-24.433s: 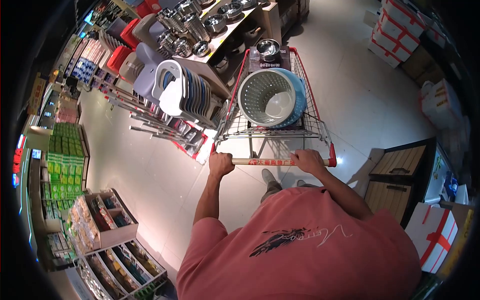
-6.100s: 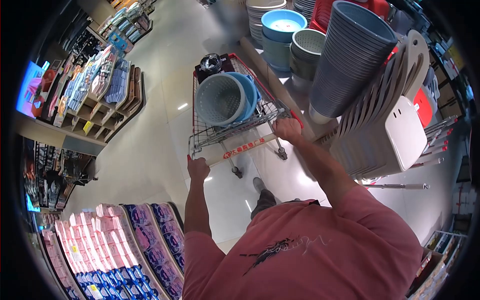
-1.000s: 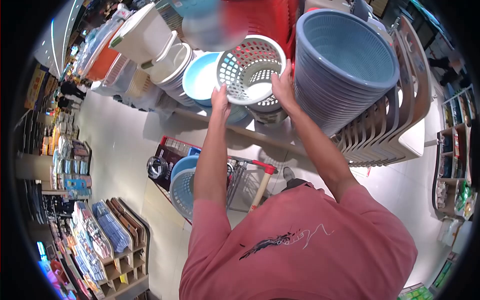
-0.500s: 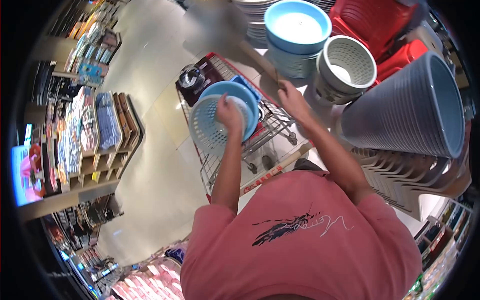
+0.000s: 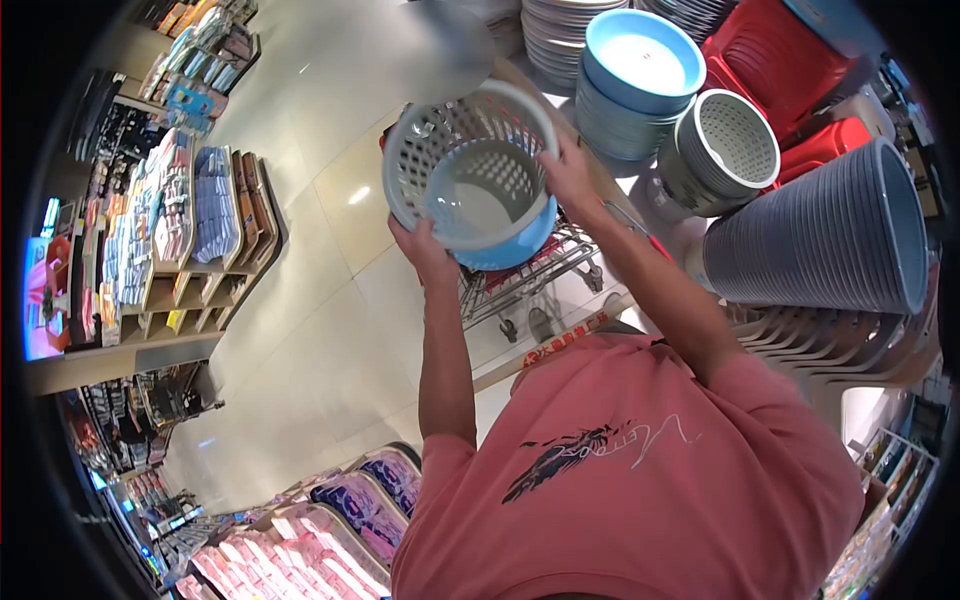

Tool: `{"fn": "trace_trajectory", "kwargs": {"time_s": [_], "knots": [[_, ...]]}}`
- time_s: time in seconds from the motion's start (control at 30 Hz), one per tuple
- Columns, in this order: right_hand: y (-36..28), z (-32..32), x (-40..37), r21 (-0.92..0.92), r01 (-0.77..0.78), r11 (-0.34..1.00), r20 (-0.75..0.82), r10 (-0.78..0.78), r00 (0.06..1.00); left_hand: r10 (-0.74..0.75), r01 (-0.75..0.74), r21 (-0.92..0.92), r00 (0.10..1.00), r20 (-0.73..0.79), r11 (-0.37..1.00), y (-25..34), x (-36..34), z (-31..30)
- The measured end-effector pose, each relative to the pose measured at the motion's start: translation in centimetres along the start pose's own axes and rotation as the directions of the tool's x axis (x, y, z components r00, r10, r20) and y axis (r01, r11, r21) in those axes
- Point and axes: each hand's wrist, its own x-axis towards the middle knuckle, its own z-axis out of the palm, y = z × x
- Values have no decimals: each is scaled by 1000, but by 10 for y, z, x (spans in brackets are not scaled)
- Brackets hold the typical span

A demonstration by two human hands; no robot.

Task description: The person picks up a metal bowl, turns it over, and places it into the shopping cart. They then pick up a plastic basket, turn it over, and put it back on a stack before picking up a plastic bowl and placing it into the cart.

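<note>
A grey perforated plastic basket is between my hands, its open top facing me, over the shopping cart. My left hand grips its near-left rim. My right hand is closed on the rim at the right. Under the basket, a blue basin sits at the cart; most of it is hidden. The dark package in the cart is now almost wholly covered by the basket.
To the right stand stacked blue basins, grey perforated baskets, a tall leaning stack of grey-blue tubs and red plastic seats. Shelves of folded textiles line the left. Pink packages lie below. A blurred patch covers the top.
My right hand has come from beside the cart to the basket's rim. My left hand has moved from inside the basket to its outer edge. The basket is raised, and the view has shifted.
</note>
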Motion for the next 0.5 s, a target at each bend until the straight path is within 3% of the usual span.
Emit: {"fn": "trace_trajectory", "kwargs": {"time_s": [0.03,0.1,0.23,0.3,0.5], "knots": [[-32,-7,-4,194,20,981,-34,-14,999,-2,10,-148,999,53,989,21,-3,30],[-55,-27,2,349,112,930,-108,-79,991,18,-1,-179,996,91,984,37,-4,73],[-82,-86,2,386,265,883,-222,-190,956,23,33,-239,973,230,971,46,-26,147],[-85,-116,0,357,283,890,-310,-173,935,49,19,-220,953,299,975,37,-34,172],[-81,-187,-24,290,379,879,-503,-197,841,-16,172,-245,847,531,954,4,-62,235]]}}
